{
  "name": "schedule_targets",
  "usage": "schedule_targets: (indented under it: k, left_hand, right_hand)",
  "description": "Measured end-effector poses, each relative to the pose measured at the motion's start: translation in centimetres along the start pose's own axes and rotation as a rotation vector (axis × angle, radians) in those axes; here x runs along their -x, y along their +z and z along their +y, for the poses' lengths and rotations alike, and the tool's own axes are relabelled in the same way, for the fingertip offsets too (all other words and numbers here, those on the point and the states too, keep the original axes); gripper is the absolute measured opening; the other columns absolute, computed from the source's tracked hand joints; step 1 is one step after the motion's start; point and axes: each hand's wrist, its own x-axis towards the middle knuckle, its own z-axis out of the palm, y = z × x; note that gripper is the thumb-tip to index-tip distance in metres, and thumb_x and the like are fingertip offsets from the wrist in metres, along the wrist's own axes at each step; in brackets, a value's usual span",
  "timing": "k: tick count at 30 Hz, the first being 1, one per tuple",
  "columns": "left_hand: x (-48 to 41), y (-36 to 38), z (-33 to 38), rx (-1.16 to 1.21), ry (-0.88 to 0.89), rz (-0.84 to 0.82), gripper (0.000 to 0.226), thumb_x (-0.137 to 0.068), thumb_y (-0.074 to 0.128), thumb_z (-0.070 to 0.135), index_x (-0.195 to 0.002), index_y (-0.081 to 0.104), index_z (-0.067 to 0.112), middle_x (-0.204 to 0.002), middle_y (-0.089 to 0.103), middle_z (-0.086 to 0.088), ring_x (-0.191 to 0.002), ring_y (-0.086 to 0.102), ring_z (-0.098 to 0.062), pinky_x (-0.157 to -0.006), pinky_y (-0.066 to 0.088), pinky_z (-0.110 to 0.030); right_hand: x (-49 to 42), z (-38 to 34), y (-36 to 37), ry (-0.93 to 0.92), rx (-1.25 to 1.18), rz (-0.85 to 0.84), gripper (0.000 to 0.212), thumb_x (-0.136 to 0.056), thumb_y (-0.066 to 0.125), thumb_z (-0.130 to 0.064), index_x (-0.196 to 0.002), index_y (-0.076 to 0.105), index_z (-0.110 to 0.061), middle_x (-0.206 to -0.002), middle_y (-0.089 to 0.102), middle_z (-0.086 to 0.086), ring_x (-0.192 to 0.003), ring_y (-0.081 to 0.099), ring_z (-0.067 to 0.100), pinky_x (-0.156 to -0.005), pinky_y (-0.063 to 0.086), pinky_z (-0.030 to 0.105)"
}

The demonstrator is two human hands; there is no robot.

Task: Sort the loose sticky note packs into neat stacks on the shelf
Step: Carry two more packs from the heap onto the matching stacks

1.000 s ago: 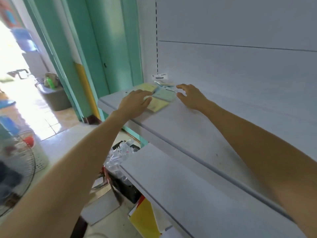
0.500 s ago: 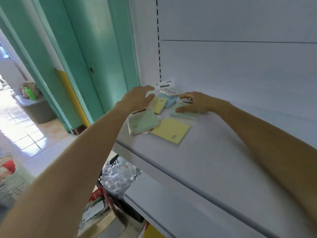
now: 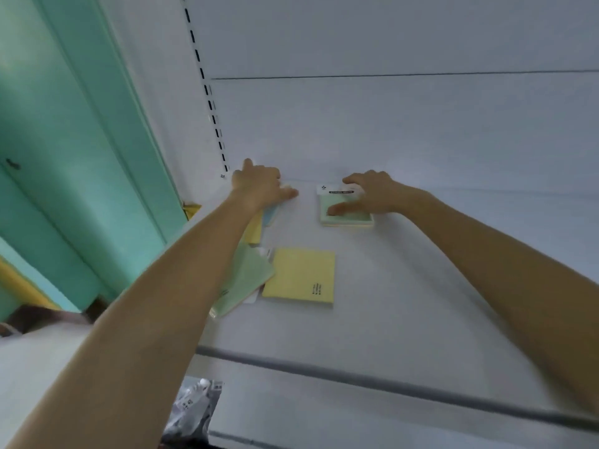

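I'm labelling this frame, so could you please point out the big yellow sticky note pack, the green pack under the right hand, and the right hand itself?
big yellow sticky note pack (image 3: 299, 275): head view, middle of its top face.
green pack (image 3: 353, 217): head view, bare front part of its top.
right hand (image 3: 372, 194): head view, back of the hand.

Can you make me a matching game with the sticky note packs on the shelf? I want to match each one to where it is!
Things:
1. big yellow pack
2. pack with the white header card
3. big green pack

Places:
A. under the right hand, near the back wall
B. partly under the left forearm
C. lying in the open, touched by neither hand

Pairs: 1-C, 2-A, 3-B
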Motion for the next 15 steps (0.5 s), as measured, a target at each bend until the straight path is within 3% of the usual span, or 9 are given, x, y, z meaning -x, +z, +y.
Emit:
schedule_targets:
  k: [4,7,10,13,15]
  left_hand:
    - [-0.9,0.0,0.6,-0.052,0.025,0.017,0.046,-0.087,0.05,0.043,-0.124,0.053,0.017,-0.127,0.056,-0.015,-0.124,0.045,-0.032,-0.093,0.042,-0.037]
    - [-0.8,-0.4,1.2,-0.126,0.119,0.081,0.039,-0.092,0.043,0.019,-0.13,0.045,0.012,-0.125,0.055,-0.018,-0.115,0.052,-0.034,-0.089,0.043,-0.035]
    - [-0.6,-0.6,1.6,-0.224,0.23,0.209,0.048,-0.088,0.039,-0.001,-0.135,0.036,0.011,-0.111,0.06,-0.021,-0.103,0.056,-0.037,-0.071,0.04,-0.035]
    - [-0.3,-1.2,1.4,-0.17,0.268,0.36,0.056,-0.086,0.039,-0.005,-0.138,0.034,0.015,-0.103,0.059,-0.022,-0.089,0.057,-0.037,-0.064,0.032,-0.033]
    - [0.2,-1.9,1.3,-0.003,0.208,0.447,0.053,-0.088,0.035,-0.002,-0.138,0.036,0.016,-0.105,0.056,-0.023,-0.077,0.051,-0.035,-0.063,0.033,-0.035]
  right_hand:
    - [0.8,0.0,0.5,0.095,0.038,0.072,0.097,-0.049,0.056,-0.084,-0.126,0.043,-0.026,-0.122,0.056,0.007,-0.119,0.046,0.031,-0.095,0.04,0.04]
    - [1.3,-0.1,0.8,0.113,-0.072,0.094,0.088,-0.063,0.064,-0.069,-0.134,0.038,-0.025,-0.131,0.052,0.007,-0.128,0.039,0.03,-0.103,0.039,0.04]
    - [1.6,-0.1,0.9,0.096,-0.169,0.131,0.087,-0.065,0.068,-0.061,-0.137,0.035,-0.026,-0.135,0.051,0.007,-0.131,0.038,0.028,-0.107,0.037,0.041]
    - [1.8,0.0,0.8,0.057,-0.252,0.161,0.091,-0.067,0.072,-0.054,-0.141,0.028,-0.025,-0.139,0.047,0.006,-0.13,0.042,0.028,-0.106,0.037,0.039]
    - [2.1,0.2,0.7,0.016,-0.297,0.206,0.089,-0.07,0.074,-0.044,-0.143,0.026,-0.023,-0.141,0.043,0.007,-0.128,0.042,0.026,-0.102,0.036,0.036]
